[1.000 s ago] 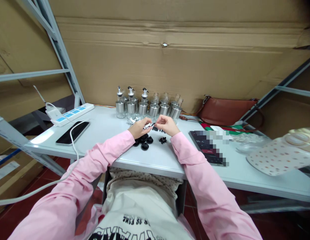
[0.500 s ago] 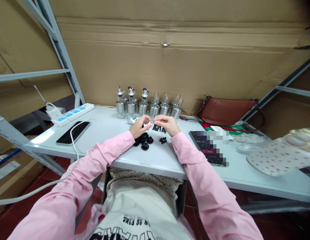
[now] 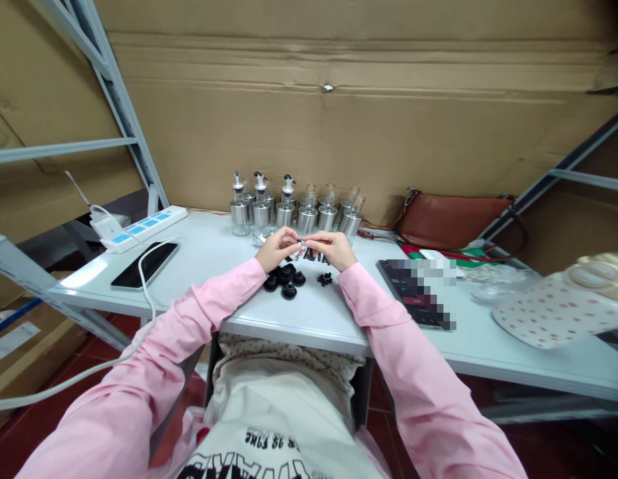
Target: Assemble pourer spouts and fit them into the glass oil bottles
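Close together above the table, my left hand [image 3: 276, 249] and my right hand [image 3: 336, 249] meet at the fingertips. The left one is closed on a small whitish piece [image 3: 299, 253], possibly a pourer spout, with a dark bit showing at its top. My right thumb and finger pinch at that same spot; what they hold is too small to make out. Below the left hand lie several round black stoppers [image 3: 289, 291]. Tiny black caps [image 3: 324, 279] form a small pile below the right. Slim black pieces [image 3: 316, 257] lie just behind the fingertips, partly hidden.
Several glass-and-steel bottles [image 3: 285, 214] stand at the back, three with pourers on top. At left are a phone [image 3: 145, 265], a white cable and a power strip [image 3: 146, 227]. To the right lie another phone [image 3: 406, 293], a brown bag [image 3: 451, 223] and a dotted pouch [image 3: 548, 309].
My fingertips have come together on the small piece, and a dark bit now shows at its top. Both hands stay in nearly the same place.
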`<action>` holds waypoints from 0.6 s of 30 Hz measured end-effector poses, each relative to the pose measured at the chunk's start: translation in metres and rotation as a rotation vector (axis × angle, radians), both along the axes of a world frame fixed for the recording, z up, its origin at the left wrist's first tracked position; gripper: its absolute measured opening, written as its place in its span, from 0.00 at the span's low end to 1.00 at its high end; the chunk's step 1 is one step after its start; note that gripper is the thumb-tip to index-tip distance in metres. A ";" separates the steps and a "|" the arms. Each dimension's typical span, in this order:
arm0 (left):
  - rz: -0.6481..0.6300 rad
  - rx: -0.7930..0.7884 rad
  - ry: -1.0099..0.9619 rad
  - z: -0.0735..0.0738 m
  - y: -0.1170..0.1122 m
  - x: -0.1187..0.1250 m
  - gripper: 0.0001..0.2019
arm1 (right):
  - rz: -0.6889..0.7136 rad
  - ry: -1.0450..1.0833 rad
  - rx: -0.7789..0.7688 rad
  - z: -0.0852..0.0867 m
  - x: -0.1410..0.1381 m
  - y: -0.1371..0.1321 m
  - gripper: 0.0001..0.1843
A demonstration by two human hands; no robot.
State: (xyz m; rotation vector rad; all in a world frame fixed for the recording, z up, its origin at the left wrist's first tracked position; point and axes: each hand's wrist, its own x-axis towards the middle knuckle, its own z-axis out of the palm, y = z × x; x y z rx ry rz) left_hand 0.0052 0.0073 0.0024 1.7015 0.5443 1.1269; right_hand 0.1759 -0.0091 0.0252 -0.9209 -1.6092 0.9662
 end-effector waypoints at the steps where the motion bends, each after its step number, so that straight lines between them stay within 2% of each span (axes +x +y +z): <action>1: -0.003 -0.026 -0.014 0.000 0.000 0.000 0.19 | -0.015 -0.008 0.020 0.001 0.000 0.000 0.15; 8: -0.017 -0.094 -0.042 0.005 -0.003 0.001 0.20 | 0.006 0.067 -0.018 -0.002 -0.005 0.001 0.16; 14: -0.055 -0.083 -0.027 0.006 -0.002 0.001 0.20 | -0.002 0.052 -0.001 -0.003 -0.006 0.000 0.13; 18: -0.026 -0.068 -0.028 0.005 -0.001 0.000 0.20 | 0.010 0.037 0.028 -0.001 -0.005 -0.001 0.11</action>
